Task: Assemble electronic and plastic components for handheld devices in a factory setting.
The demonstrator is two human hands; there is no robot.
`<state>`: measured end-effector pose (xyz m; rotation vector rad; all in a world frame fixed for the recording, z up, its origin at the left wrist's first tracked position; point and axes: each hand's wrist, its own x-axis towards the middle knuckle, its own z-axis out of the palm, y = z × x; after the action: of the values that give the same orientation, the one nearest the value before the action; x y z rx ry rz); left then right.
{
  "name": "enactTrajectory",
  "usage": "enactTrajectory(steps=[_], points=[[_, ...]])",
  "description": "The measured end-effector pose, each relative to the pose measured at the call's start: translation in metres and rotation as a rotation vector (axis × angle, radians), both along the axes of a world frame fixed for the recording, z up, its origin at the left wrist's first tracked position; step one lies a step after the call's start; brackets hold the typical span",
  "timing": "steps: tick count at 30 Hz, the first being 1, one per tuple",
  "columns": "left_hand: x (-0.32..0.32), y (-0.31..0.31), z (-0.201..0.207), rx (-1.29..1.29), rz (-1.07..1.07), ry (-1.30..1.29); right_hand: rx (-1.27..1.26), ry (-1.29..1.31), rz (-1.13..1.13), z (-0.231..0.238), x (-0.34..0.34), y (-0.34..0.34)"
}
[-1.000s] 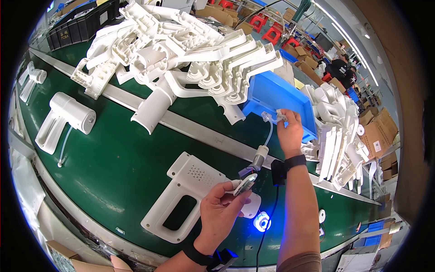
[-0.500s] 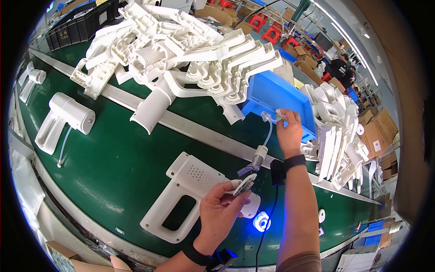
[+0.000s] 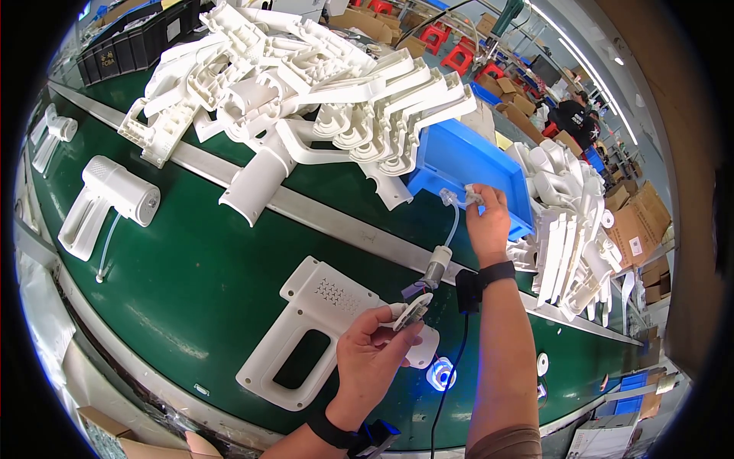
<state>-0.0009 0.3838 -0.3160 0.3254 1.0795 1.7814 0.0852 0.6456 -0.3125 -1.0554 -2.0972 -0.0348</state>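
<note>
My left hand (image 3: 373, 356) pinches a small circuit board (image 3: 413, 312) with a white edge, held over the end of a white gun-shaped housing (image 3: 321, 306) that lies outer side up on the green surface. My right hand (image 3: 488, 226) is closed on a small whitish part (image 3: 472, 196) by the near rim of the blue bin. Beside those fingertips is a clear fitting on a thin tube (image 3: 456, 226). The tube runs down to a small cylindrical motor pump (image 3: 436, 268), whose wires reach toward the board. Below the board a ring light (image 3: 441, 374) glows blue-white.
White housing shells (image 3: 306, 92) are heaped at the back, and more white parts (image 3: 569, 229) at the right. A blue bin (image 3: 466, 161) stands between them. At left lie a gun-shaped unit (image 3: 111, 203) with a tube and another beyond. A metal rail (image 3: 359, 229) crosses the surface.
The ring light's blue glow has become weaker and spreads less over the surface. Both hands stay almost where they were, keeping the same holds.
</note>
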Motion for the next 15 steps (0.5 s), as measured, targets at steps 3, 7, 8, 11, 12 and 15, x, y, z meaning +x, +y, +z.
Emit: enactTrajectory(steps=[3, 7, 8, 11, 12, 15], points=[[0.0008, 0.0002, -0.0005, 0.001, 0.004, 0.0, -0.003, 0.002, 0.001, -0.0006, 0.0006, 0.0004], [0.0009, 0.0012, -0.0008, -0.004, 0.003, 0.003, -0.011, 0.0, -0.008, -0.0016, 0.0006, 0.0], [0.0006, 0.0007, -0.0004, -0.004, 0.004, 0.005, -0.009, 0.0, -0.007, -0.0006, 0.0, -0.0005], [-0.0001, 0.0, 0.0016, -0.008, 0.007, 0.007, -0.012, 0.005, -0.006, 0.0006, -0.0009, -0.001], [-0.0003, 0.0003, 0.002, -0.012, 0.009, 0.006, -0.003, 0.003, -0.005, 0.0002, -0.0007, -0.0005], [-0.0006, 0.0007, 0.0011, -0.013, 0.005, 0.004, -0.01, 0.0, -0.011, 0.0001, -0.0016, -0.001]])
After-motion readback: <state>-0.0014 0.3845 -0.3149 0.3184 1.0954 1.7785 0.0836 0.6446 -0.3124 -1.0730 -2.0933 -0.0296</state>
